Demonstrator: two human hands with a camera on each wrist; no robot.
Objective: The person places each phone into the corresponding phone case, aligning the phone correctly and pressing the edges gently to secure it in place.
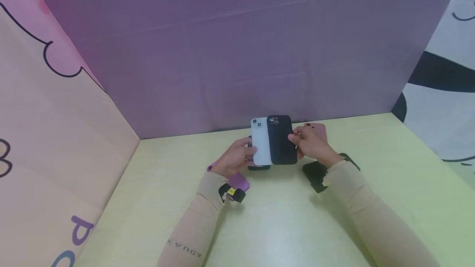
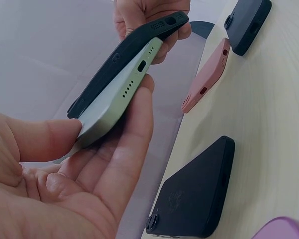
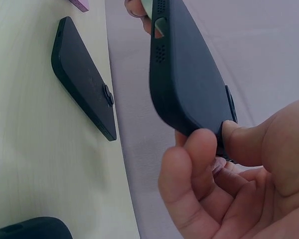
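The pale yellow-green table [image 1: 282, 226] runs wide toward the person from both hands and lies bare between the two sleeves. Its far edge meets the purple back wall [image 1: 237, 52] just beyond the hands, so little room is left on that side. A peach panel [image 1: 55, 143] closes the side well out from the left hand, and a white panel with black marks [image 1: 441, 106] stands well out from the right hand.

Both hands are raised over the far middle of the table, holding their things between them. The left hand [image 1: 234, 158] grips the white phone [image 1: 260, 141], thumb on one long edge and fingers curled under the other; in the left wrist view the phone's bottom edge with port and speaker holes rests against the fingertips. The right hand [image 1: 311, 141] pinches the black phone case [image 1: 282, 139] by its long edge, thumb and fingers narrow on the rim. The case lies against the phone along one long side, overlapping it, with the far edge tilted away from the phone's back.

A dark phone [image 2: 199, 191] lies flat on the table just under the left hand. A pink case [image 1: 318, 127] lies just beyond the right hand, near the wall edge. A black case [image 1: 315, 174] sits on the table under the right wrist. A purple case [image 1: 238, 181] lies beside the left wrist, partly hidden by it.
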